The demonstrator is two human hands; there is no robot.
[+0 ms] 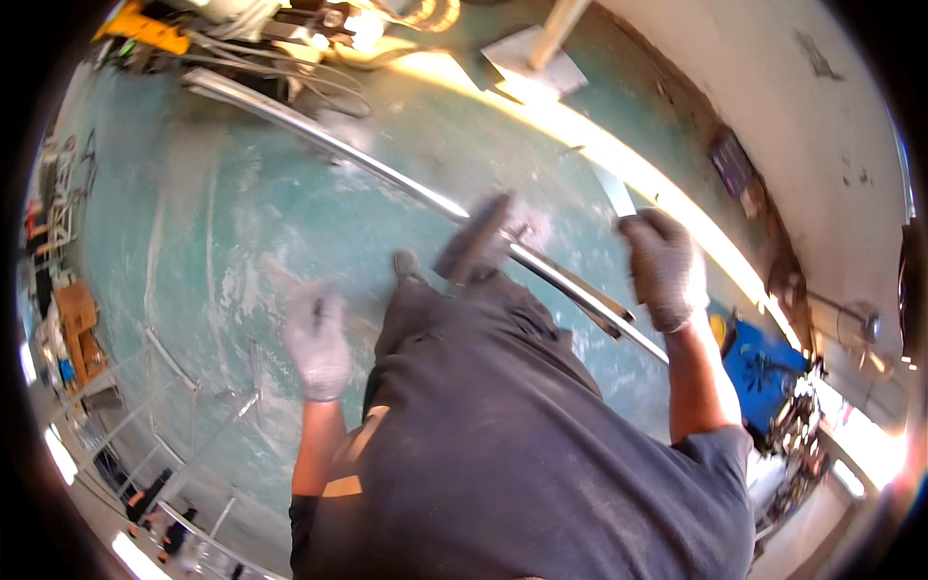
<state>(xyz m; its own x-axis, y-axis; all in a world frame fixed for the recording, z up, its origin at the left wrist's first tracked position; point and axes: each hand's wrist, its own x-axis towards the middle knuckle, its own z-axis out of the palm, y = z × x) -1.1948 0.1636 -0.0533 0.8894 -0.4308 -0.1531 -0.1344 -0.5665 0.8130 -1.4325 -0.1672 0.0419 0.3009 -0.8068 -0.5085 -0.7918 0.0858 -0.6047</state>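
Note:
My left hand (319, 343), in a pale work glove, hangs over the floor left of my legs. Motion blurs its fingers, and a small dark mark shows near them. Raised at the right, my right hand (665, 269) wears a greyish glove and is closed in a fist. A pale flat strip (615, 189) shows beside its thumb side; whether the fist holds it is unclear. A long metal bar (387, 174) runs diagonally past my legs, from upper left to lower right. Over its middle is a blurred dark slab-like thing (472, 237). A dark flat piece (590, 304) lies along the bar's right part.
Cables (319, 82) and a yellow-orange tool or machine part (145, 29) lie at the upper left. A post on a square base plate (532, 63) stands ahead. Metal frames (184, 425) stand at lower left. A blue panel (759, 367) and a fan-like thing (860, 324) are at right.

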